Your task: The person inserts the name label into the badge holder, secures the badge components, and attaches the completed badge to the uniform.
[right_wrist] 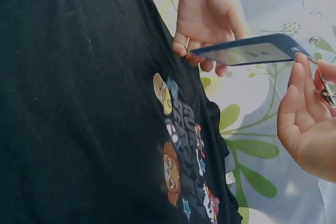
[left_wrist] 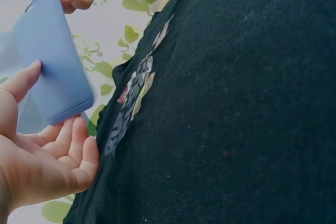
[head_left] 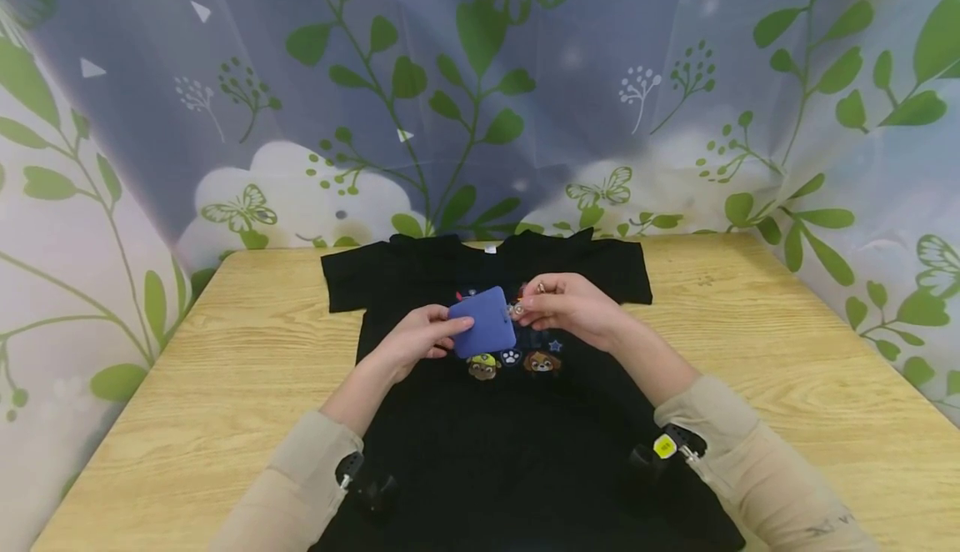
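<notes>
A blue badge holder (head_left: 483, 324) is held up over the printed chest of a black T-shirt (head_left: 525, 444). My left hand (head_left: 420, 337) pinches its left edge, thumb on the blue face and fingers behind. In the right wrist view the holder's other side (right_wrist: 252, 54) shows a clear window framed in blue. By the slotted end, my right hand (head_left: 573, 308) pinches the clear strap and metal clip (right_wrist: 326, 92) fastened to the holder. The T-shirt lies spread flat under both hands, its collar at the far side.
The T-shirt lies on a wooden table (head_left: 247, 352), which shows on both sides of it. A leaf-patterned curtain (head_left: 360, 118) hangs behind the table and along its sides. Cartoon dog faces (head_left: 542, 362) are printed on the shirt's chest.
</notes>
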Action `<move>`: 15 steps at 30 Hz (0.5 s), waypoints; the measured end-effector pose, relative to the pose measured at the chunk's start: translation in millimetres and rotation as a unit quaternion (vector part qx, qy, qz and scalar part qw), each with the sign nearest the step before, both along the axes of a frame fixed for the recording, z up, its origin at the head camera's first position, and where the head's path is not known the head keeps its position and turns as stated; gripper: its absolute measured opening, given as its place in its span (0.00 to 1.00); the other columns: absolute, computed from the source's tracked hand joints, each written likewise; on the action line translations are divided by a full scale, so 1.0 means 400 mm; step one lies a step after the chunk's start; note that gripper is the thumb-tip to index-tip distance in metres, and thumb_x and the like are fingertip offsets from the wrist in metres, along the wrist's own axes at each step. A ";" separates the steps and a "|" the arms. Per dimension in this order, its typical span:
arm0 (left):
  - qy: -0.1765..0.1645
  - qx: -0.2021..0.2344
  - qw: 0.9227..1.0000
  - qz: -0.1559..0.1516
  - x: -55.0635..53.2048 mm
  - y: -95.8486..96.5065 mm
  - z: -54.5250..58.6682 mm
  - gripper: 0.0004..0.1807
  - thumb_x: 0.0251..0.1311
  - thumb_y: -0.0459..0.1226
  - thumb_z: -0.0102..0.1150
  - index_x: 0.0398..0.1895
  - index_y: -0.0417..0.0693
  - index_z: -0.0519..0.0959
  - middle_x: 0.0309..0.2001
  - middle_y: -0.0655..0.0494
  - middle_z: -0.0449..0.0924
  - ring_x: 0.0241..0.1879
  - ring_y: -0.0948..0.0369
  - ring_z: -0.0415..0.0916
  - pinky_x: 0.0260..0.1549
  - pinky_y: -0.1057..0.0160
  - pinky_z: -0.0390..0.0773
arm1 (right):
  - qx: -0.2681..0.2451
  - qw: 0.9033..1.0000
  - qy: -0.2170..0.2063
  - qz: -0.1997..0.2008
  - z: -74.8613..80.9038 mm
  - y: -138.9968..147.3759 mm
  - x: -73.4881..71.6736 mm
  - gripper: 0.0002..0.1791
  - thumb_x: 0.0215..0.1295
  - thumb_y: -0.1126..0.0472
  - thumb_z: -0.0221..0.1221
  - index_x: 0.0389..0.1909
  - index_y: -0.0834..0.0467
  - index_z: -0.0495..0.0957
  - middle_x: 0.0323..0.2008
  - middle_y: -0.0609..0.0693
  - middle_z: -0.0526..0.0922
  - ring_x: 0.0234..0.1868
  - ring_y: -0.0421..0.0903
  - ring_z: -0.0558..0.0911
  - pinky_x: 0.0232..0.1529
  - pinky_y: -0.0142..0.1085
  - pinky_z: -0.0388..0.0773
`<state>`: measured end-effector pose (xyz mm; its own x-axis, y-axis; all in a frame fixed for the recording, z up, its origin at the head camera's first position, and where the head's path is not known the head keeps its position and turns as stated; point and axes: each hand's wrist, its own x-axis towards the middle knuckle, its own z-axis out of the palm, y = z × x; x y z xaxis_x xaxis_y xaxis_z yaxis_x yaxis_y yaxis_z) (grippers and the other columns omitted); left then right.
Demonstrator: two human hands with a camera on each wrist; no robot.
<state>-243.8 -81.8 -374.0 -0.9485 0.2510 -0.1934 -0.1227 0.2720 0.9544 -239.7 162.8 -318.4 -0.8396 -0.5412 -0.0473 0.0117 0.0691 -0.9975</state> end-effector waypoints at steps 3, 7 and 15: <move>0.015 -0.009 1.000 0.001 -0.002 0.004 -0.001 0.25 0.58 0.45 0.60 0.50 0.36 0.71 0.40 0.46 0.75 0.39 0.54 0.74 0.39 0.56 0.74 | -0.001 1.000 -0.002 0.005 0.007 -0.006 0.002 0.04 0.65 0.67 0.53 0.32 0.58 0.75 0.33 0.51 0.81 0.36 0.46 0.80 0.42 0.38 0.75; 0.052 -0.036 0.998 -0.009 0.003 0.008 0.004 0.24 0.57 0.45 0.60 0.51 0.38 0.72 0.42 0.47 0.76 0.41 0.53 0.73 0.40 0.55 0.73 | 0.009 1.000 -0.001 0.014 0.012 -0.008 0.004 0.05 0.65 0.67 0.52 0.31 0.58 0.76 0.31 0.51 0.80 0.35 0.45 0.80 0.40 0.36 0.75; 0.149 -0.047 0.985 -0.075 0.017 0.025 0.040 0.26 0.56 0.41 0.62 0.56 0.39 0.71 0.55 0.43 0.72 0.56 0.48 0.67 0.51 0.53 0.70 | 0.029 0.999 0.008 0.032 0.008 -0.002 0.002 0.06 0.64 0.67 0.53 0.29 0.58 0.76 0.31 0.52 0.82 0.36 0.46 0.80 0.40 0.37 0.75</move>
<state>-237.1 -71.9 -357.9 -0.9201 0.3872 0.0586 0.2074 0.3549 0.9116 -238.9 162.1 -315.1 -0.8043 -0.5905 -0.0671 -0.0109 0.1276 -0.9918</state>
